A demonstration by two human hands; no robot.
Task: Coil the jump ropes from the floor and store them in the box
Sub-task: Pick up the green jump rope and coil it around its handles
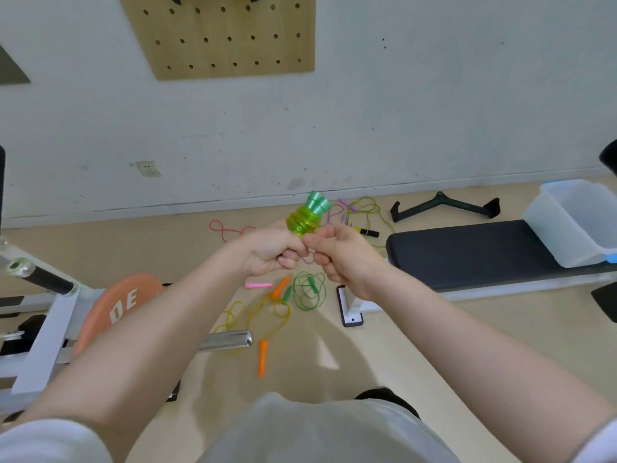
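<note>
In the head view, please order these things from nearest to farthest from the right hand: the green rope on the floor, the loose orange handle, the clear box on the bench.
From the right hand:
1. Green rope, on the floor just below the hand.
2. Loose orange handle, lower on the floor, toward the left.
3. Clear box, far right, on the bench.

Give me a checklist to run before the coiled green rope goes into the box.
1. Rope held: ok. The left hand grips the green jump rope coiled round its green handles.
2. Loose end secured: cannot tell. The right hand pinches at the coil's base; the fingers hide the rope end.
3. Box ready: ok. The translucent white plastic box sits open on the black padded bench.
4. Path to the box: ok. Nothing stands between the hands and the box.
5. Other ropes waiting: not ok. The yellow rope with orange handles and a loose green rope lie uncoiled on the floor.
</note>
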